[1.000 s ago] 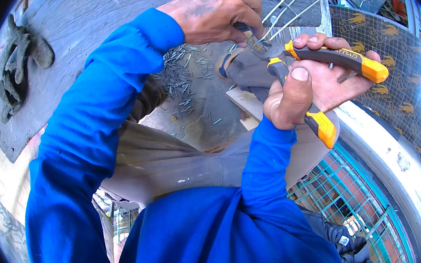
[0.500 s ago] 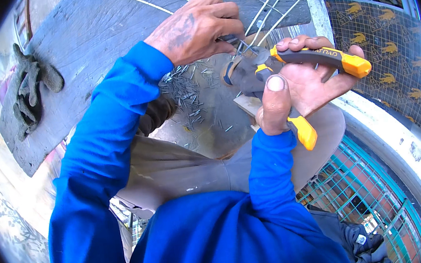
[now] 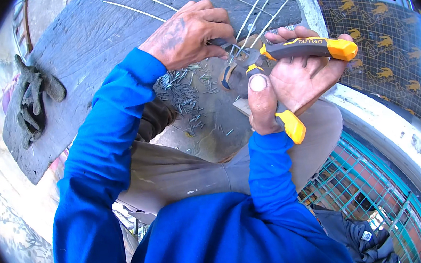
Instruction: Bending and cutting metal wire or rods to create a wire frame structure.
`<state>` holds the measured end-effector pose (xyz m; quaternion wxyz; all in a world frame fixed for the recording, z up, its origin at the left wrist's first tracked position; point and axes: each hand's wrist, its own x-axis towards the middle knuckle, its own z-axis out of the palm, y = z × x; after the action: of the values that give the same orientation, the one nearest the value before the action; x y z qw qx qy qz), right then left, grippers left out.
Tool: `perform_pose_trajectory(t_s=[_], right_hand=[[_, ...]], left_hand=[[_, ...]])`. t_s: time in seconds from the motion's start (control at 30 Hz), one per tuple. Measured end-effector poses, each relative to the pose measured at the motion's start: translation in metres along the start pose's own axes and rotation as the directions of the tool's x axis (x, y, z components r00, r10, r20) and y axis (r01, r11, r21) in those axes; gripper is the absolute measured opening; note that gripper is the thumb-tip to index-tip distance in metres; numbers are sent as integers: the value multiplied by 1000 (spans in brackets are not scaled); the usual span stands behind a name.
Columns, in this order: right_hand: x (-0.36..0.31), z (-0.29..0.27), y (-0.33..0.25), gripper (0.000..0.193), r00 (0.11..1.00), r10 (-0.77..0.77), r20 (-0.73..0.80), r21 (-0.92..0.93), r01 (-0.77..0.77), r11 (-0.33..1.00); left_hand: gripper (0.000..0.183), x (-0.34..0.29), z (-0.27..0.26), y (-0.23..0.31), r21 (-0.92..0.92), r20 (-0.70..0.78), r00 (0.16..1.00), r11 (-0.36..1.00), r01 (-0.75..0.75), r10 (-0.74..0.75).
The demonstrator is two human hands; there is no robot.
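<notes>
here the thin grey steel wires (image 3: 259, 9) run up-right from the orange-handled pliers (image 3: 269, 57); right hand (image 3: 292, 78) grips the pliers, left hand (image 3: 189, 35) pinches the wires just left of them.

the left hand (image 3: 186, 33) is covering the near ends of the thin wires (image 3: 258, 6), so where its fingertips are pinching them is not showing. the wires are running off the top edge. the nose of the yellow-handled pliers (image 3: 284, 53) is sitting behind the right hand (image 3: 292, 78) thumb and the left fingers, so whether it is closing on a wire cannot be told. the small cut pieces (image 3: 185, 90) on the desk (image 3: 81, 47) are too tiny to count, and the blue sleeve (image 3: 104, 154) is hiding part of the heap. the desk is being cut off at the top.
</notes>
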<state>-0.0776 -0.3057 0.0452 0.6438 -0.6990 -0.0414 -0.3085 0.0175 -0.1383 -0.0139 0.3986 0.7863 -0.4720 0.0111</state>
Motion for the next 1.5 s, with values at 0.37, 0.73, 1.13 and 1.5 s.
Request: perform_pose_trajectory(t_s=[0.37, 0.73, 1.13, 1.5], right_hand=[[2, -11, 2, 119, 999, 13, 38, 11, -14, 1000], [8, -12, -17, 129, 992, 121, 35, 23, -122, 992], [25, -20, -36, 110, 998, -46, -44, -85, 42, 996], [111, -45, -45, 51, 988, 63, 141, -291, -20, 957]], left_hand=[[35, 5, 0, 2, -13, 31, 999, 1000, 20, -20], [35, -1, 0, 1, -17, 7, 1000, 1000, 21, -21], [35, 0, 2, 1, 9, -3, 1000, 1000, 8, -8], [35, 2, -1, 3, 23, 38, 999, 999, 30, -30]])
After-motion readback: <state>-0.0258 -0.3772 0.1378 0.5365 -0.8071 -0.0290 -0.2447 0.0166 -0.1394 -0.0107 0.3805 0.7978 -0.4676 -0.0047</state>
